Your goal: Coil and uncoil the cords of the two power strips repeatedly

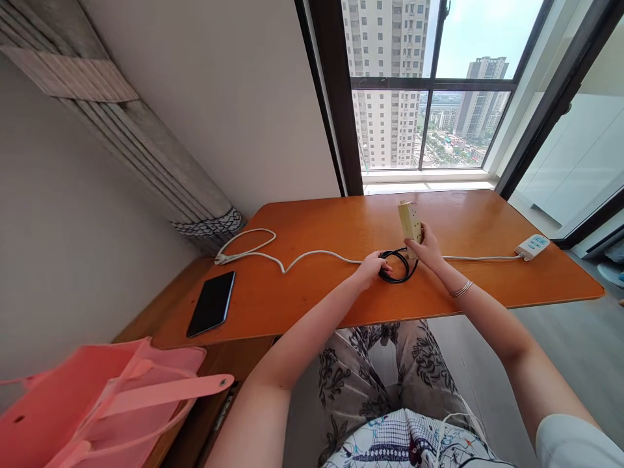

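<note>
In the head view, the right hand [425, 246] is gripping a pale yellow rectangular power strip [409, 220] with rows of socket holes, its fingers and thumb closing around the lower part. The strip is standing roughly upright, leaning a little to the left, above the middle-right part of a glossy orange-brown wooden table [302, 299]. The left hand [374, 265], just to the left, is holding a thin black cable wound into a round coil [398, 279], its fingers curling over the left side of the loops. The coil is hanging just below and to the left of the strip, near the right hand.

A long white cable [322, 252] is running across the table, showing on both sides of the hands. At the right it is joining a small white socket block [532, 247] that is lying near the table's right end; at the far left it is bending into a loose loop. A black flat tablet [212, 303] is lying at the near left, well apart from the hands. A pink open-topped bag [121, 390] is sitting at the near left corner, beside the table. Beyond the far edge, a dark-framed window [429, 83] is showing tall buildings.
</note>
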`<state>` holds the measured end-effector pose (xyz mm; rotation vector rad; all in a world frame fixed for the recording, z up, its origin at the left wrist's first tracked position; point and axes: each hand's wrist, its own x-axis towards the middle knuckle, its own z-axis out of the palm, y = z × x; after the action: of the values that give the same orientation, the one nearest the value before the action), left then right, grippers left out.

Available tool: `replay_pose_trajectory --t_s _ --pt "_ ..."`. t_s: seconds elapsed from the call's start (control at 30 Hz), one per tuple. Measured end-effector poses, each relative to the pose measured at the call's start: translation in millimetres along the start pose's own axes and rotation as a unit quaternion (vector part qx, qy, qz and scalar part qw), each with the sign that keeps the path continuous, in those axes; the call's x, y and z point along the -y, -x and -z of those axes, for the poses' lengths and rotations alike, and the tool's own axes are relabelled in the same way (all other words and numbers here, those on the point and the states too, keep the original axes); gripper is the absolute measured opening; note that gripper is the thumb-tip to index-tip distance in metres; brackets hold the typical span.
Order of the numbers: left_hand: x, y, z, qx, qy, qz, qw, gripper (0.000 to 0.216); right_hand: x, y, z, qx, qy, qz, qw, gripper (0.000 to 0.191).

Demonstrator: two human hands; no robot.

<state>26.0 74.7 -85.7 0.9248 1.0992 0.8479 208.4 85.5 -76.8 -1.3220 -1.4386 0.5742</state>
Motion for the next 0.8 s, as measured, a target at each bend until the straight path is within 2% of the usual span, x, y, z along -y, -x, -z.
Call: replay_pose_trajectory --t_s 0.1,0.27,0.4,0.63,0.77,0.8 --pt "-4.8 -1.5 9.0 -0.003 -0.005 0.003 1.0 0.012 -3.5 5.4 6.2 -0.052 -0.126 -0.014 0.99 0.051" --pt "-0.2 -4.1 19.8 -0.027 -0.057 -0.029 0.998 0.024 -9.8 22.1 17.7 -0.066 -0.224 -0.04 0.972 0.047" --pt "5.8 -7.8 28.5 -0.049 -0.104 -0.063 0.991 0.026 -12.6 37.2 27.3 -0.063 -0.246 -0.031 0.967 0.048" --pt "2.6 -11.2 51.2 -0.099 -0.212 -0.157 0.96 0.013 -6.4 53.3 50.7 -0.077 -0.278 -0.035 0.957 0.045" --pt "2.8 -12.4 50.4 -0.124 -0.22 -0.196 0.948 0.004 -0.9 60.4 60.9 -0.084 -0.272 -0.023 0.958 0.042" --pt "3.7 -12.4 48.4 -0.123 -0.211 -0.199 0.949 0.01 -0.1 61.8 63.0 -0.088 -0.267 -0.021 0.959 0.041"
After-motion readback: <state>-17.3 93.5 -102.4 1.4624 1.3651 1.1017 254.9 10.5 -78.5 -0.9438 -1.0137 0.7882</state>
